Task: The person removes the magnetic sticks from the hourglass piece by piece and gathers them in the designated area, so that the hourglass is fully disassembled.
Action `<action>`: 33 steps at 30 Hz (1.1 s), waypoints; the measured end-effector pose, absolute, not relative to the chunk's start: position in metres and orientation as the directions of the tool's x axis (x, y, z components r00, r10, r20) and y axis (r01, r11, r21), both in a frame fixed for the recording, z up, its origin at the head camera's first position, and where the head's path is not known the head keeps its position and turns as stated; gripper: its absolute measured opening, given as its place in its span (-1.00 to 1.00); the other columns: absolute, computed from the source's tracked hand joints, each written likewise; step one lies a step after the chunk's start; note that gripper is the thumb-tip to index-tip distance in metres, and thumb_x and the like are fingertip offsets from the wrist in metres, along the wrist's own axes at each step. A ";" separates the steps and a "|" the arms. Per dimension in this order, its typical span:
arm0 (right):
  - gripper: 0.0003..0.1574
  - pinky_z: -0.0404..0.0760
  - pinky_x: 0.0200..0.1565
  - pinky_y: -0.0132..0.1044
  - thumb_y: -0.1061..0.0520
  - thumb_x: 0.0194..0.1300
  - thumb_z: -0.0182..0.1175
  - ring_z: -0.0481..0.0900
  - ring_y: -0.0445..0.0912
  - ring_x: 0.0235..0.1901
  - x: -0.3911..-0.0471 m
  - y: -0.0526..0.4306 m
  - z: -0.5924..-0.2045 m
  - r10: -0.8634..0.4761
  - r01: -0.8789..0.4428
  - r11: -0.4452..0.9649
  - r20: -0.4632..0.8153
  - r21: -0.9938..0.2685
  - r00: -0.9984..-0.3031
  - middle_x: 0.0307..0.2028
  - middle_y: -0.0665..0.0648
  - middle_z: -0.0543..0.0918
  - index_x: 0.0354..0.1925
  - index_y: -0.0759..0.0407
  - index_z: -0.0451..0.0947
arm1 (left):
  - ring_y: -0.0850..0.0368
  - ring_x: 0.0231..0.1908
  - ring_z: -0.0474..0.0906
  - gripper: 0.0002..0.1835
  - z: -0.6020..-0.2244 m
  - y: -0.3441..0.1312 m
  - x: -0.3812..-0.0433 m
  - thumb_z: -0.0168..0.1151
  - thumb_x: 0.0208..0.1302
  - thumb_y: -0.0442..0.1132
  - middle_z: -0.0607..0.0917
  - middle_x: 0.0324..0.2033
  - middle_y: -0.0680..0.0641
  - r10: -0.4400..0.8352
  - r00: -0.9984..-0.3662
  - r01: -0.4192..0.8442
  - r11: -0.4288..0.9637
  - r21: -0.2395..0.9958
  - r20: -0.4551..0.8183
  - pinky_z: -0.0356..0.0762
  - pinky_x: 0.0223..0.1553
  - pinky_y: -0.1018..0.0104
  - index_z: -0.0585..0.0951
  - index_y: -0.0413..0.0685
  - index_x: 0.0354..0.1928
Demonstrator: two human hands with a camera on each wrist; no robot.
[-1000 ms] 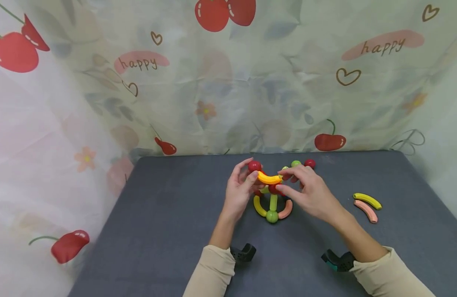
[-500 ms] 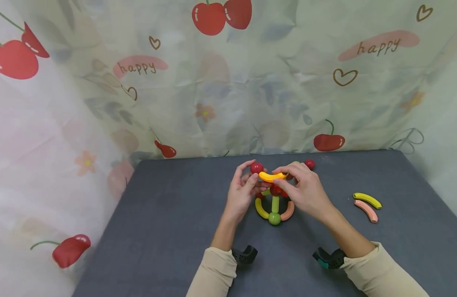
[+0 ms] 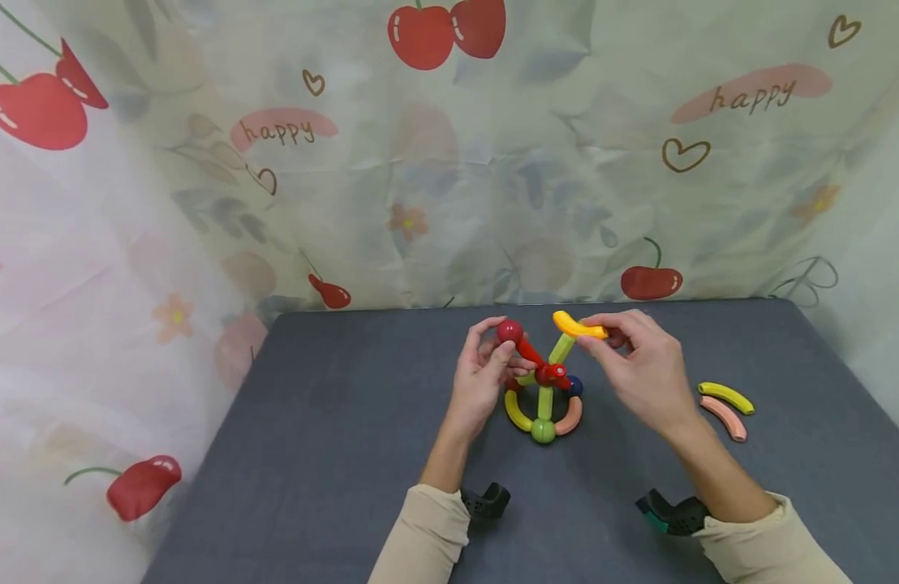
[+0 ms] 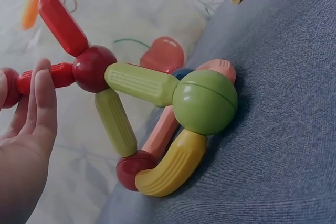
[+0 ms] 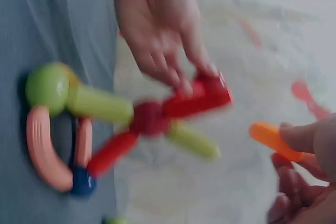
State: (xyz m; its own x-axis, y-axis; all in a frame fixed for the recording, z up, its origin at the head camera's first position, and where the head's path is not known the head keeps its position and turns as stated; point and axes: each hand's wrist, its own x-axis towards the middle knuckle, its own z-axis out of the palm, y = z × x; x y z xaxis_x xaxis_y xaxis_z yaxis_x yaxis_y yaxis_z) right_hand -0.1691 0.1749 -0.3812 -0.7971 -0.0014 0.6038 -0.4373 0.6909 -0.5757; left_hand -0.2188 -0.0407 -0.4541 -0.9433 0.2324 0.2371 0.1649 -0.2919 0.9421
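Observation:
A magnetic rod-and-ball structure stands on the table, its ring of curved rods joined by a green ball (image 3: 543, 431), a blue ball (image 3: 574, 385) and a dark red ball (image 4: 137, 170). Light green rods (image 4: 143, 84) rise to a central red ball (image 4: 95, 68), from which red and green rods stick out. My left hand (image 3: 482, 373) holds the red ball (image 3: 509, 330) at the end of one red rod. To the right, my right hand (image 3: 643, 369) pinches an orange curved rod (image 3: 577, 325) by one end, apart from the red ball and above the structure.
A loose yellow curved rod (image 3: 727, 397) and a pink curved rod (image 3: 723, 418) lie side by side at the right of the dark grey table (image 3: 333, 438). A printed curtain (image 3: 420, 162) hangs behind the table's back edge.
My right hand has drawn the orange curved rod from beside the left hand's red ball to the right and slightly up. My left hand has barely moved and still holds that ball.

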 end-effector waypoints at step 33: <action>-0.84 0.47 -0.40 -0.32 0.04 0.36 0.36 0.48 -0.21 -0.45 -0.154 0.258 -0.405 -0.125 -0.226 0.827 0.223 -0.516 -0.967 -0.23 0.08 0.69 -0.15 0.06 0.69 | 0.17 -0.11 0.60 -0.64 -0.465 -0.020 -0.210 0.27 0.44 -0.08 0.78 0.05 -0.01 0.237 -0.962 0.143 0.025 0.989 0.133 0.56 -0.09 0.22 0.64 0.27 0.23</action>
State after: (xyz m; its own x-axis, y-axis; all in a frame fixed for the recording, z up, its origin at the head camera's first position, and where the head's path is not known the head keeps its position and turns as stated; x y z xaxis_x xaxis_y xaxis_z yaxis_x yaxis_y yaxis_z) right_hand -0.1538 0.2580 -0.4048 -0.9667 -0.1248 0.2233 -0.2258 0.8266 -0.5156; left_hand -0.2101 -0.0200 -0.4647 -0.9624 0.2367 0.1329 0.1427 0.0248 0.9894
